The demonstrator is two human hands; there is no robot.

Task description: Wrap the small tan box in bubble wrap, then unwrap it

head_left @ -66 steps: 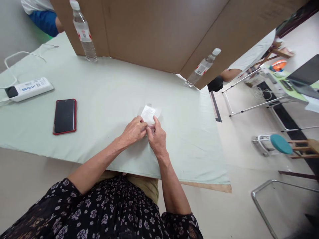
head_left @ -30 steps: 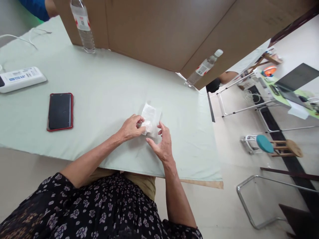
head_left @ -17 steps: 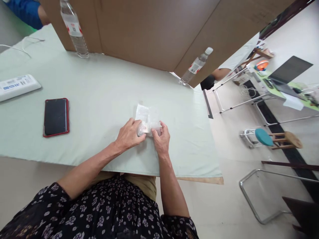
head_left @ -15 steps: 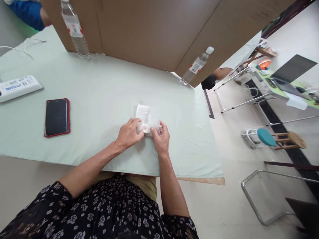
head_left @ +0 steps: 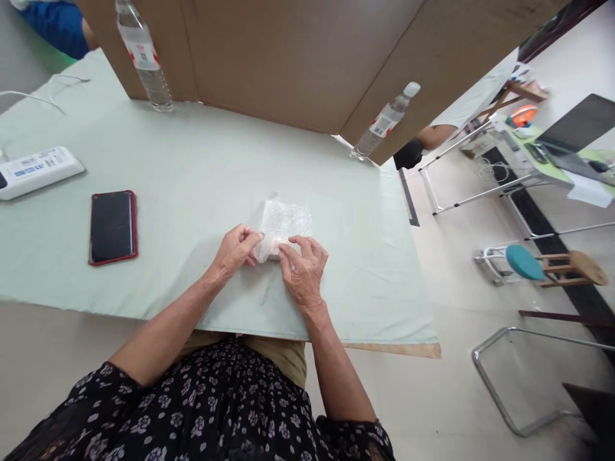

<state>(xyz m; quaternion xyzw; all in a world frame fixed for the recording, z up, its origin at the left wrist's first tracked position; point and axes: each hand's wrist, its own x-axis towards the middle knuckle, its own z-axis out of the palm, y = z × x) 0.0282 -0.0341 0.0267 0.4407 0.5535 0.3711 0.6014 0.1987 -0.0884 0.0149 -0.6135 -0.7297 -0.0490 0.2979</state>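
A small piece of clear bubble wrap (head_left: 288, 218) lies on the pale green tablecloth, its near edge lapped over a small light-coloured item that shows only dimly through the plastic. At the wrap's left edge, my left hand (head_left: 235, 251) pinches the plastic between thumb and fingers. My right hand (head_left: 303, 266) bears down on the near edge from the right, thumb and index finger pressing the wrap with the other fingers bent. What exactly is inside the wrap I cannot make out.
A phone in a red case (head_left: 113, 227) and a white device with a printed label (head_left: 41, 171) lie to the left. Two water bottles (head_left: 144, 57) stand before a tall cardboard panel (head_left: 269, 57). Beyond the table's right edge are stools (head_left: 524, 262) and a desk with a laptop (head_left: 576, 134).
My left hand has shifted slightly left to the wrap's side edge. My right hand has come over the near edge, and the plastic now covers the small item more fully.
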